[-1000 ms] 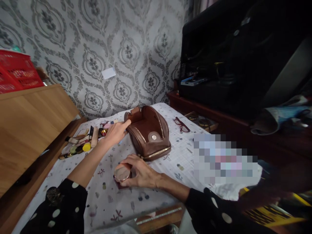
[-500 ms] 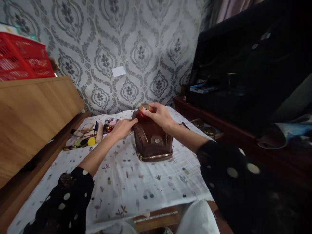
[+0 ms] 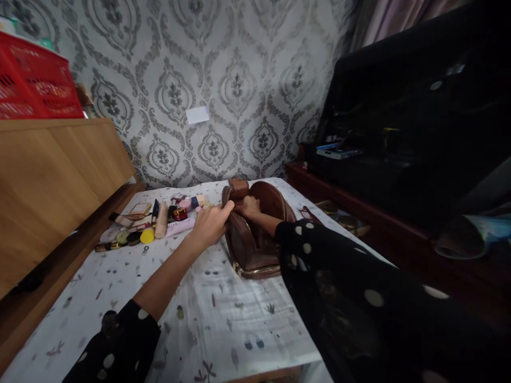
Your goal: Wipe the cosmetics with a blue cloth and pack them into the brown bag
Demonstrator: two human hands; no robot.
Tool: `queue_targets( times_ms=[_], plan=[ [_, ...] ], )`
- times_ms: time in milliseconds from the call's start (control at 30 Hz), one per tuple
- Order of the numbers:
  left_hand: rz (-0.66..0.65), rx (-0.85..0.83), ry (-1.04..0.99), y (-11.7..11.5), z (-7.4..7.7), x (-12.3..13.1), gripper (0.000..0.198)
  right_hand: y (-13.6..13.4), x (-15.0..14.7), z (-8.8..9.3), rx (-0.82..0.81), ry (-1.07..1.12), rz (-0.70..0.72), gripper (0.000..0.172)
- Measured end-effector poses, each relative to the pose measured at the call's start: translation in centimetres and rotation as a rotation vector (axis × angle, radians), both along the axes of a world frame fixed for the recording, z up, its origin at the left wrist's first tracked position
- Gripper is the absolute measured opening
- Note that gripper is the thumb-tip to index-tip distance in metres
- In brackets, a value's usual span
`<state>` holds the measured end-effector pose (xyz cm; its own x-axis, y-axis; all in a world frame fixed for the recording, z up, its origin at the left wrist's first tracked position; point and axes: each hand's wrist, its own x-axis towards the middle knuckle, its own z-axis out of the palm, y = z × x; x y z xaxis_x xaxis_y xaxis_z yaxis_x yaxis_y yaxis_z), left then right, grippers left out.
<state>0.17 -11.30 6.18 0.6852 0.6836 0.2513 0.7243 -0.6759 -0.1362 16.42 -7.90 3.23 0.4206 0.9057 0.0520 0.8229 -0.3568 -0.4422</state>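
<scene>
Red and gold cosmetics (image 3: 151,221) lie scattered at the left of the printed cloth (image 3: 223,324), while the left hand (image 3: 211,226) pinches the rim of the brown leather bag (image 3: 255,250) at mid-table, seemingly steadying its mouth for the right hand (image 3: 250,206), sunk inside, its grasp hidden

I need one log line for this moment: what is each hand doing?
left hand: grips bag rim | right hand: inside bag, grasp unclear | cosmetics: lie left of bag

Damask wallpaper (image 3: 223,80), wooden cabinet (image 3: 51,181), dark dresser (image 3: 399,213)
</scene>
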Motion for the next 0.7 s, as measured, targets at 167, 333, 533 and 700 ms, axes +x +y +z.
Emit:
queue_targets(
  times_ms=[167,333,533,700],
  plan=[
    [-0.006,-0.051,-0.059,-0.3,-0.2,0.1,0.03,-0.1,0.1,-1.4,-0.045,0.053,-0.034,0.042],
    [-0.006,-0.103,-0.129,-0.7,-0.2,0.4,0.029,-0.2,0.2,-1.1,-0.051,0.114,-0.05,0.04],
    [-0.015,-0.113,-0.127,-0.5,-0.2,0.3,0.045,-0.9,0.2,2.5,0.084,0.188,0.05,0.04],
    [-0.055,-0.13,-0.182,-0.3,-0.8,0.1,0.064,-5.5,3.6,5.9,0.527,0.156,0.249,0.033]
  ],
)
